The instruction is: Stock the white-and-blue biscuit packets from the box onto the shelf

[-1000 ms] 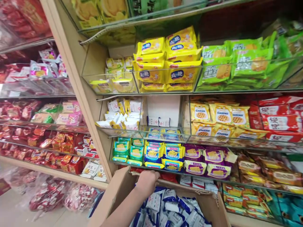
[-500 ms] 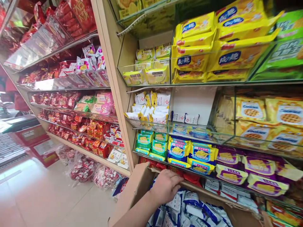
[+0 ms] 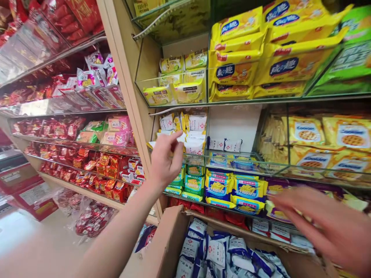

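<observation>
My left hand is raised in front of the shelf bin of white-and-yellow snack packets, its index finger and thumb apart and nothing visible in it. On the right, my right hand is smeared by motion, with fingers stretched out in front of the purple biscuit packs and no object showing in it. Below both hands, an open cardboard box holds many small white-and-blue snack packets. Two similar white-and-blue packets lie in the shelf compartment above.
Glass-fronted shelves carry yellow biscuit packs, cookie bags and blue-and-yellow packs. A wooden upright divides them from shelves of red-wrapped sweets. Bagged goods sit on the floor at left.
My left hand has lifted off the box's far edge and moved up and left to the shelf. My right hand has come into view from the right. The view has shifted slightly.
</observation>
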Action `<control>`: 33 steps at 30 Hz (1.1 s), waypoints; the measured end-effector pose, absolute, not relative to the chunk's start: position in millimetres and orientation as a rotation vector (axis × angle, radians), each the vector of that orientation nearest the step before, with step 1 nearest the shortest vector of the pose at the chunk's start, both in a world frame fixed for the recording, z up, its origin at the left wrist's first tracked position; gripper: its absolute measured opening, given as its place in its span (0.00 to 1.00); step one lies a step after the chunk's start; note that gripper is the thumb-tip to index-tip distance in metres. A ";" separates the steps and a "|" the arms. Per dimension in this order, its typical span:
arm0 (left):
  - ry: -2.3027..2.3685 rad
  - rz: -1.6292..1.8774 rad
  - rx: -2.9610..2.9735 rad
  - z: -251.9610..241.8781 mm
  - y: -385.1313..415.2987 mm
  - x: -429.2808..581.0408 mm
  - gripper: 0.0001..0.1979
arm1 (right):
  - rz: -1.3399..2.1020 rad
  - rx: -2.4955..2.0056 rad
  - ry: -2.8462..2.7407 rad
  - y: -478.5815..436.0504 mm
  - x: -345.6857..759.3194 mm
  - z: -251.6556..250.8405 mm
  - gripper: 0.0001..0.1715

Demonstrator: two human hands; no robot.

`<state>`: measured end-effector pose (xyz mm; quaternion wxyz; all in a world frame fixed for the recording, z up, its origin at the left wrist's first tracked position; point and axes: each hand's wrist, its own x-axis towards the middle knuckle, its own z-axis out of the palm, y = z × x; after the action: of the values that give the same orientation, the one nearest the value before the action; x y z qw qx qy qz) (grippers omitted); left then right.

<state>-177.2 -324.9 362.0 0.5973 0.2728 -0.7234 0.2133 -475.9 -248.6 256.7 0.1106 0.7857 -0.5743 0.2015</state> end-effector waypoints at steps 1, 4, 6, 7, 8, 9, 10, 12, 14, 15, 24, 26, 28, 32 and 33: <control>-1.686 0.482 0.592 372.5 -329.8 -184.0 0.14 | 0.558 2.284 -1.716 -264.6 -463.5 281.3 0.22; -1.882 0.407 0.582 399.1 -347.1 -217.5 0.11 | 0.438 2.231 -1.802 -329.7 -423.9 350.8 0.23; -2.138 0.418 0.759 411.1 -359.4 -246.5 0.12 | 0.361 2.191 -1.880 -372.2 -408.2 380.7 0.22; -2.263 0.431 0.893 414.8 -365.4 -261.3 0.13 | 0.347 2.170 -1.901 -389.3 -404.9 389.1 0.21; -2.368 0.439 1.037 416.9 -371.3 -275.5 0.13 | 0.332 2.156 -1.922 -402.9 -404.2 393.5 0.20; -2.443 0.438 1.176 417.3 -377.2 -288.4 0.12 | 0.320 2.149 -1.937 -413.0 -405.2 394.9 0.19; -2.487 0.428 1.291 416.2 -383.2 -299.6 0.11 | 0.306 2.152 -1.947 -419.9 -407.1 393.9 0.18; -2.502 0.384 1.462 410.6 -395.9 -315.8 0.08 | 0.274 2.162 -1.967 -426.3 -411.0 388.5 0.16; -2.481 0.341 1.626 403.2 -408.5 -323.6 0.09 | 0.258 2.153 -1.970 -427.0 -412.4 382.9 0.17; -2.463 0.326 1.687 399.6 -414.1 -324.9 0.09 | 0.257 2.142 -1.967 -426.7 -412.3 380.7 0.18; -2.284 0.158 1.739 385.7 -422.7 -318.5 0.11 | 0.499 2.041 -2.074 -417.6 -411.5 377.7 0.16; -2.197 0.051 1.697 385.9 -421.4 -317.9 0.12 | 0.661 1.961 -2.096 -410.8 -412.8 381.6 0.17; -2.075 -0.054 1.632 387.6 -422.2 -317.2 0.14 | 0.847 1.867 -2.107 -405.6 -414.2 387.2 0.18; -1.804 -0.238 1.439 392.4 -428.8 -316.0 0.18 | 1.240 1.766 -2.140 -408.4 -417.4 397.2 0.18; -1.750 -0.283 1.383 393.0 -430.6 -315.8 0.20 | 1.340 1.764 -2.140 -411.3 -418.2 398.4 0.18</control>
<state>-315.8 -430.6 393.0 0.4321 0.5547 -0.7019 -0.1134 -418.2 -411.3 398.4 0.0306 0.5725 -0.6944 0.4349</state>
